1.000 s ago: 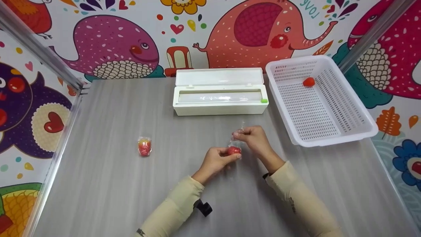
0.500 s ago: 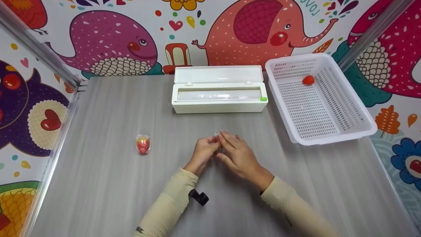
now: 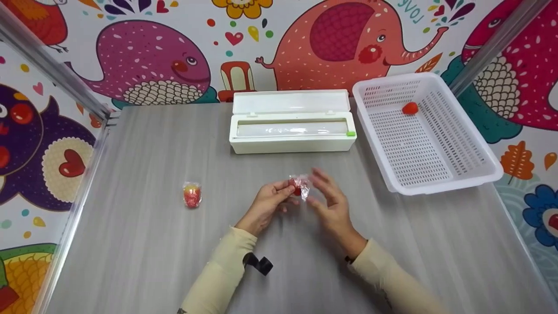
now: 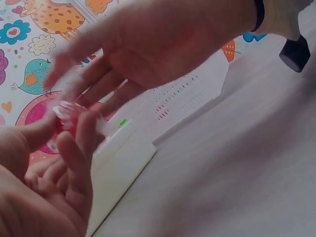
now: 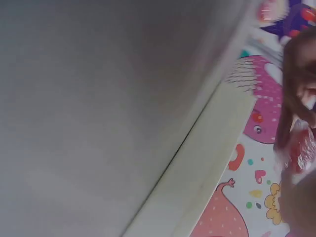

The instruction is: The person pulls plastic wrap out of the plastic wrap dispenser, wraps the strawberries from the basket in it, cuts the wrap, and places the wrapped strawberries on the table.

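Observation:
My left hand pinches a small red fruit-like piece in clear plastic film between thumb and fingers, above the middle of the table. Crinkled film stands out from its right side. Close by on the right is my right hand, its fingers spread and loosely bent, slightly blurred. In the left wrist view, the right hand reaches over the wrapped red piece. Only part of the wrapped piece shows at the right edge of the right wrist view.
A yellow-and-red piece wrapped in film lies on the grey table to the left. Behind the hands stands a white cling film box, lid raised. A white basket at right holds one red piece.
My right hand first pinched loose film, then covered the red piece from the right, and has now drawn back with fingers apart. The left hand keeps its hold, a little further left than at first.

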A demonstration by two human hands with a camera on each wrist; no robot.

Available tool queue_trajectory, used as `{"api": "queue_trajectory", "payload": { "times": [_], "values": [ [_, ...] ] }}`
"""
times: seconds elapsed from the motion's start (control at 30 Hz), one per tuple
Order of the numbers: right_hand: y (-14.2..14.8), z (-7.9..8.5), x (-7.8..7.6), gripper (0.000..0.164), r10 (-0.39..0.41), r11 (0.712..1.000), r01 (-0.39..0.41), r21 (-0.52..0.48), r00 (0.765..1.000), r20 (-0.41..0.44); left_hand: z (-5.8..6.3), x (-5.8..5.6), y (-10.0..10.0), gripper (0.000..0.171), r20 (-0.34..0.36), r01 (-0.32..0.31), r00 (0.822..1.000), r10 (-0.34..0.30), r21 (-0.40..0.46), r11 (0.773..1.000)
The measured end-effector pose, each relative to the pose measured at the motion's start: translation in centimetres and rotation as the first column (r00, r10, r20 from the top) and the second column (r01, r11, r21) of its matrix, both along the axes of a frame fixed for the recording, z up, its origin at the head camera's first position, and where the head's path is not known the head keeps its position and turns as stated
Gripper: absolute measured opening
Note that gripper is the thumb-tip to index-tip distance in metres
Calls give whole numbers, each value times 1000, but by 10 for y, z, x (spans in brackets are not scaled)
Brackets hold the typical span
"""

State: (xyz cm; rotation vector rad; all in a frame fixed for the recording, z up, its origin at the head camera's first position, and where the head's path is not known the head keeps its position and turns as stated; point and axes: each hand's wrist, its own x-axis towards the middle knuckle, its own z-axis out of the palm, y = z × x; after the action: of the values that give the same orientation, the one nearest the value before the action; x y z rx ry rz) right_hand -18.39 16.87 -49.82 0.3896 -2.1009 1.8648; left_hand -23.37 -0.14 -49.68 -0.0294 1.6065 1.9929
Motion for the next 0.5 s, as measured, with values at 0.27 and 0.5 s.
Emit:
{"api": "queue_trajectory", "payload": {
  "times": [0.27, 0.5],
  "values": [
    [4, 15, -7, 64, 239, 929, -17, -370, 791, 563, 4, 2, 3, 47, -159, 63, 985, -71, -58, 996],
    [1, 7, -6, 51, 109, 965, 71, -254, 770, 629, 1, 8, 9, 48, -181, 51, 981, -66, -86, 995]
  ]
}}
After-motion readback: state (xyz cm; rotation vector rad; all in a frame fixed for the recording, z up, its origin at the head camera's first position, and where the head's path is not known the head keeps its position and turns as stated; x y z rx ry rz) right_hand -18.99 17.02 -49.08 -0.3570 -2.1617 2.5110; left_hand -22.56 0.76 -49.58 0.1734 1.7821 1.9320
